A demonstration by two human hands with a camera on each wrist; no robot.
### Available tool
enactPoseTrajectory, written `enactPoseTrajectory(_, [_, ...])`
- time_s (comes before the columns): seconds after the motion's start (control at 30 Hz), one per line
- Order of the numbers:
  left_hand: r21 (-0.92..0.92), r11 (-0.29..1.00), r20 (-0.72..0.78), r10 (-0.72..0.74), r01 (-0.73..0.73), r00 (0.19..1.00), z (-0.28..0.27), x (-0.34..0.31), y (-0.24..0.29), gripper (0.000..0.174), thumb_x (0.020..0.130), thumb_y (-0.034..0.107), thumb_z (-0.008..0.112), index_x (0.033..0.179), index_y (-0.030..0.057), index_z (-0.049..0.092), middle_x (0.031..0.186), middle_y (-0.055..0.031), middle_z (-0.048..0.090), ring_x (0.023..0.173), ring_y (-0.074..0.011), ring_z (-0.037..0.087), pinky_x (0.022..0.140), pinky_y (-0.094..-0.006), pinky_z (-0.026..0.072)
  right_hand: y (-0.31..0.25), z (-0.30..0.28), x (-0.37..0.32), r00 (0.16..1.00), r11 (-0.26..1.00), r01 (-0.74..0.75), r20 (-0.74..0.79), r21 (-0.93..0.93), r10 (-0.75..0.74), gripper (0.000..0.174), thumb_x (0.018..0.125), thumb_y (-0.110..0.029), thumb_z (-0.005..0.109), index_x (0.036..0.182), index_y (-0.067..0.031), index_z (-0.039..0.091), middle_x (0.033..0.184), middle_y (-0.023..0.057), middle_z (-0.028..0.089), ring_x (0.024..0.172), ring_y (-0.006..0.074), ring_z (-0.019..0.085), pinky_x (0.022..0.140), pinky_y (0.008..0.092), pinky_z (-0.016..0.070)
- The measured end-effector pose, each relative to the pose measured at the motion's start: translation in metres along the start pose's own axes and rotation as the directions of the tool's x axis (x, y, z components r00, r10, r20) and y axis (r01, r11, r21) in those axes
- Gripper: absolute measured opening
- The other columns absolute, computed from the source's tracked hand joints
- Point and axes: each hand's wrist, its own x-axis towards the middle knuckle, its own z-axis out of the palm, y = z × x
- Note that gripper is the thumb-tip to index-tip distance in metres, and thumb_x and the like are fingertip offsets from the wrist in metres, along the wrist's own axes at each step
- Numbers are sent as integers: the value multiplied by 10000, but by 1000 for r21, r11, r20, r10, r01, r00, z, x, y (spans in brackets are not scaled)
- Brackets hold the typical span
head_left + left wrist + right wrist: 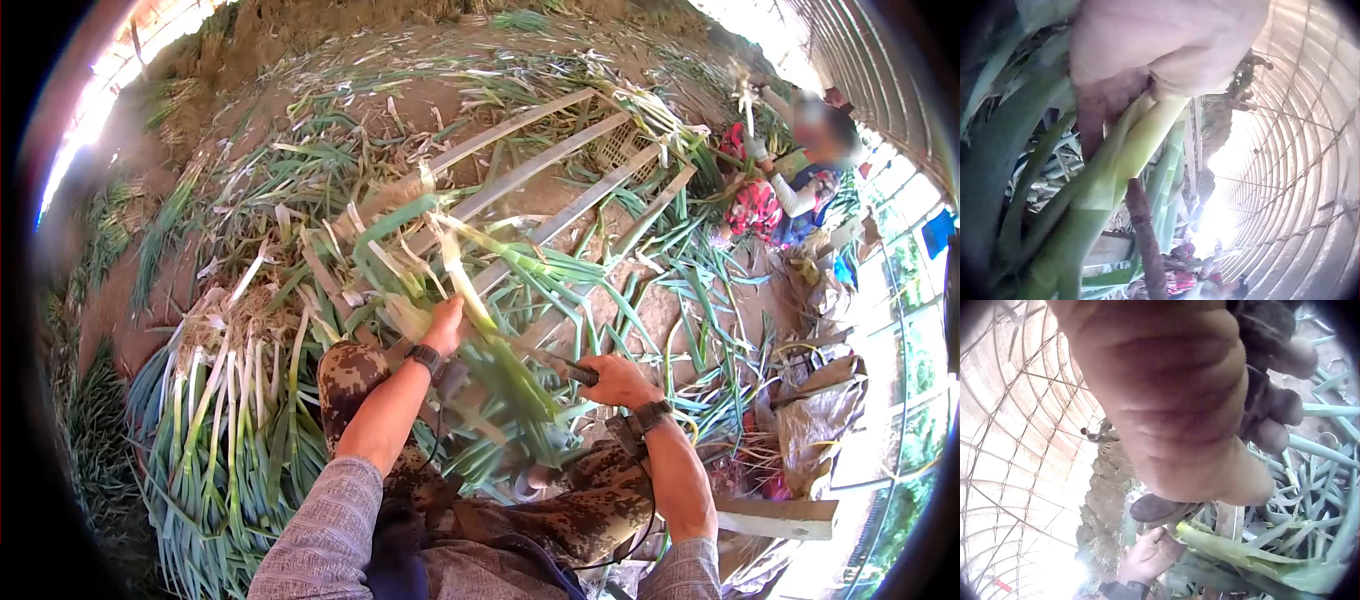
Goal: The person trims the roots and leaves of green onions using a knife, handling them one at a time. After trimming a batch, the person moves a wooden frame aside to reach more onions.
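Observation:
My left hand (440, 328) grips a thick leek (478, 312) around its pale stalk in the head view, its green leaves hanging down toward my lap. In the left wrist view the left hand (1166, 47) curls round the stalk (1141, 137), and a brown, worn blade (1146, 240) touches or lies just beside it. My right hand (618, 382) holds the dark handle of a knife (575, 371), whose blade points left to the leek. In the right wrist view the right hand (1172, 406) is curled on the dark handle (1257, 394).
At left lies a pile of leeks (230, 400) with roots upward. Wooden slats (545, 170) stretch ahead over scattered leaves, with a crate (622, 148) at their far end. Another person (800, 190) sits at the right. A wooden board (775, 518) is at lower right.

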Motion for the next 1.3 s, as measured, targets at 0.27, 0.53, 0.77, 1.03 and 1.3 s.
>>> enactPoseTrajectory(0.27, [977,209,-25,296,-39,955,0,-9,21,360,792,332,621,1025,72,708,921,-206,704,811,-404,676,732,-487,537,-14,-1,14,991,999,-43,-125,-14,41,295,769,-259,649,1020,-105,671,826,190,686,816,397,659,749,492,511])
enactPoseTrajectory(0.53, [956,133,154,534,-262,831,13,-6,35,302,769,250,663,959,15,669,867,-224,694,876,-405,670,777,-487,521,-25,14,50,993,999,32,-114,-40,-36,305,760,-261,640,1018,-99,661,828,189,680,830,406,648,754,501,506])
enactPoseTrajectory(0.77, [893,405,-107,614,-196,782,1,38,27,341,786,280,722,949,-17,693,868,-194,721,845,-337,704,766,-414,537,-41,6,54,984,998,35,-177,61,-24,326,765,-291,667,1031,-104,645,887,171,684,867,384,655,771,483,511])
enactPoseTrajectory(1.03, [726,670,-203,420,-152,884,11,38,57,357,767,280,736,901,-48,692,824,-176,705,723,-285,683,662,-382,525,-42,9,56,986,999,-11,-164,30,16,340,775,-305,670,1052,-111,644,915,170,687,876,387,655,774,483,517])
enactPoseTrajectory(1.3, [321,880,203,297,-350,933,56,-22,98,198,866,85,642,1058,40,655,904,-38,683,736,-120,641,579,-251,506,-56,4,62,903,990,133,-419,55,-98,306,801,-193,672,1093,-107,640,929,160,684,860,395,644,757,495,514])
